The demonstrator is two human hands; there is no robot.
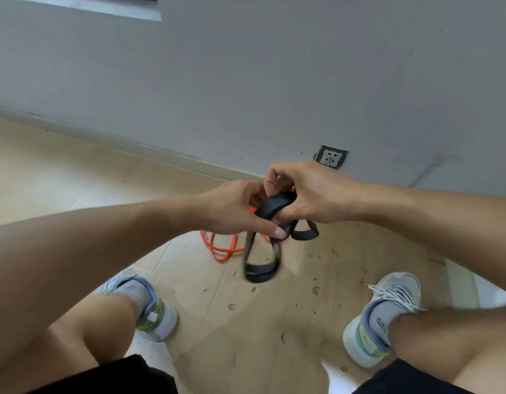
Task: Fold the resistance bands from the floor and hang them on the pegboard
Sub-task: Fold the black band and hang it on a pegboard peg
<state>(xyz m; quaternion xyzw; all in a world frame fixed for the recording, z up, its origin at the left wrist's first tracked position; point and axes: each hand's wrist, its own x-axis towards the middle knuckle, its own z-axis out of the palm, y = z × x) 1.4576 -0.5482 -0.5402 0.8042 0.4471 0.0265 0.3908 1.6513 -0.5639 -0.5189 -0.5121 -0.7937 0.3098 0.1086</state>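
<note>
While both hands — left hand (231,209) and right hand (308,194) — have fingers curled round the black band (263,251), folding is only half done. The orange band (226,248) lies on the floor (75,172) — no pegboard shows.

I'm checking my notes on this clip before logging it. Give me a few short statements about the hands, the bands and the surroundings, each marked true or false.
1. Both hands hold the black band. True: the left hand and the right hand grip its folded top.
2. The orange band hangs on a pegboard. False: it lies on the floor, and no pegboard is in view.
3. A wall socket sits low on the wall. True.
4. The black band lies flat on the floor. False: its loops dangle from the hands.
5. The person is barefoot. False: both feet wear sneakers.
</note>
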